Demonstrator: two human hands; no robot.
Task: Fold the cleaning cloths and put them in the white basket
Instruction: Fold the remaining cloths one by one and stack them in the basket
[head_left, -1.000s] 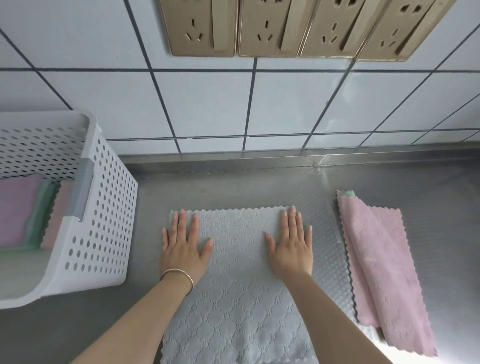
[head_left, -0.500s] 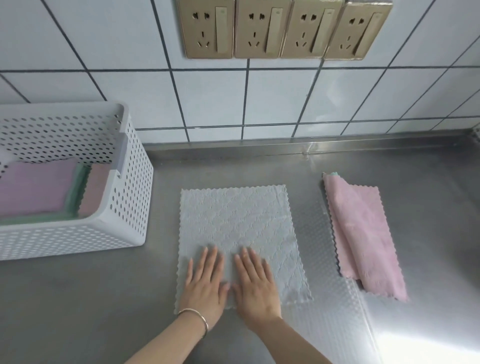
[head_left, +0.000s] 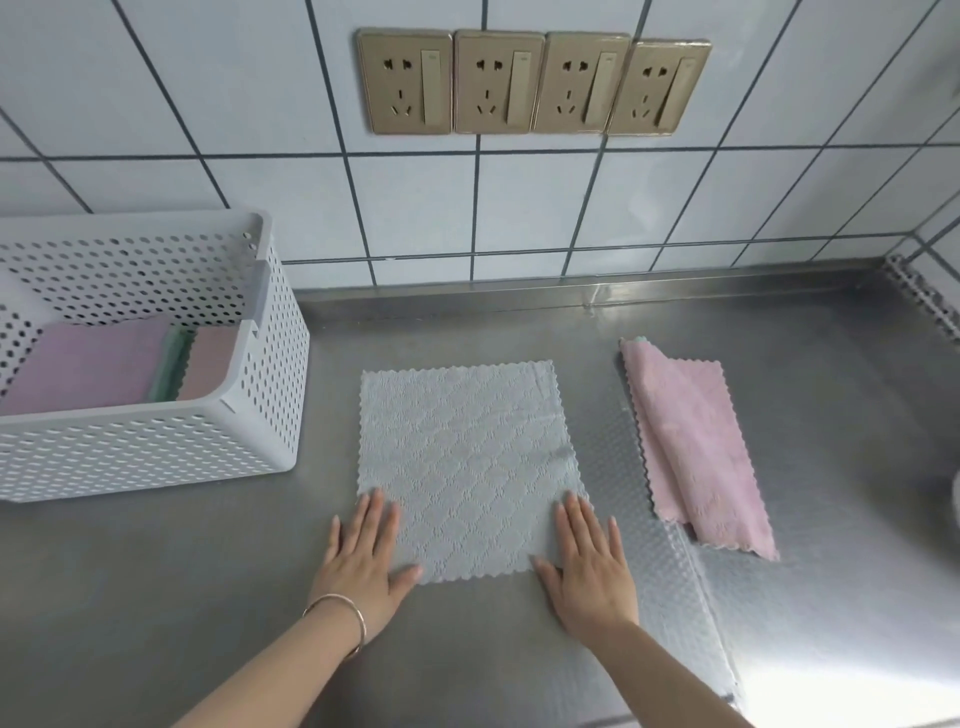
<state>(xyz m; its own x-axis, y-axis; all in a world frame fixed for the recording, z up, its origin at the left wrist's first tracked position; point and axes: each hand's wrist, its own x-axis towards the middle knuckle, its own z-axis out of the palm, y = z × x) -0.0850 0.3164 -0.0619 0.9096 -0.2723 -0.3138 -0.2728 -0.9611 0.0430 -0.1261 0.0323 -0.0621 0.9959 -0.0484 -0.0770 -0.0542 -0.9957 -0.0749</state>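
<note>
1. We see a steel counter (head_left: 519, 332) running along a white tiled wall (head_left: 519, 208); we place everything else from the grey cloth (head_left: 467, 467) lying flat and unfolded at the middle of it.
2. The white basket (head_left: 260, 415) stands left of the grey cloth, apart from it, with folded pink and green cloths (head_left: 93, 364) inside.
3. The pink cloth (head_left: 696, 447) lies loosely folded right of the grey cloth, not touching it.
4. Four gold sockets (head_left: 535, 83) sit on the wall beyond the grey cloth.
5. Our left hand (head_left: 363, 561) lies flat at the grey cloth's near left corner, fingers straight and slightly spread, with a bracelet (head_left: 343, 618) at the wrist.
6. Our right hand (head_left: 587, 566) lies flat on the near right corner, fingers straight and close together, thumb out.
</note>
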